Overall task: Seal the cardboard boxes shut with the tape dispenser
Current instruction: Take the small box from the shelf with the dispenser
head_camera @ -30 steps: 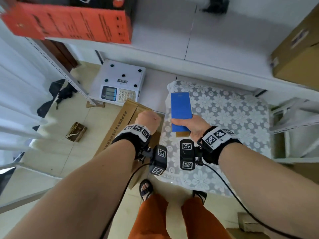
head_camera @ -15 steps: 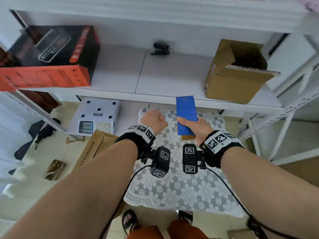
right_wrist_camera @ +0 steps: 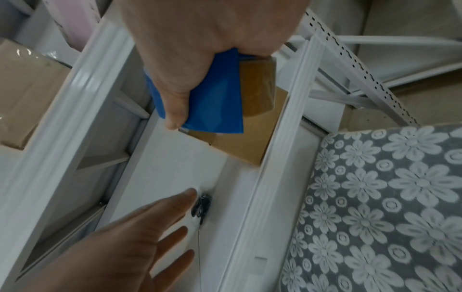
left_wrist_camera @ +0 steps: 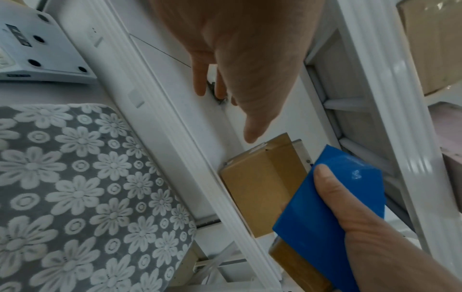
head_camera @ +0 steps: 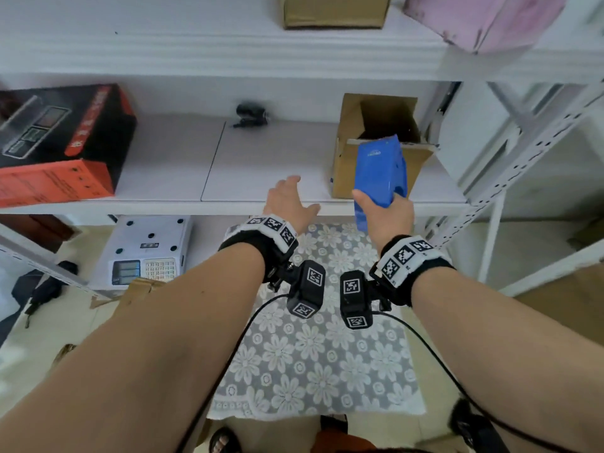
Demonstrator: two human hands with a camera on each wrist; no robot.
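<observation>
My right hand grips a blue tape dispenser with a roll of brown tape in it, raised in front of an open cardboard box on the white shelf. The box's top flaps stand open. My left hand reaches over the shelf's front edge with fingers spread, left of the box and touching nothing. In the left wrist view the dispenser covers part of the box.
A black and orange scale carton lies at the shelf's left. A small black object sits at the shelf's back. Below stand a flower-patterned stool and a white weighing scale. More boxes sit on the upper shelf.
The view has risen from the floor to the shelf. My right hand lifted the dispenser up toward the open box. My left hand opened from a fist and reached onto the shelf.
</observation>
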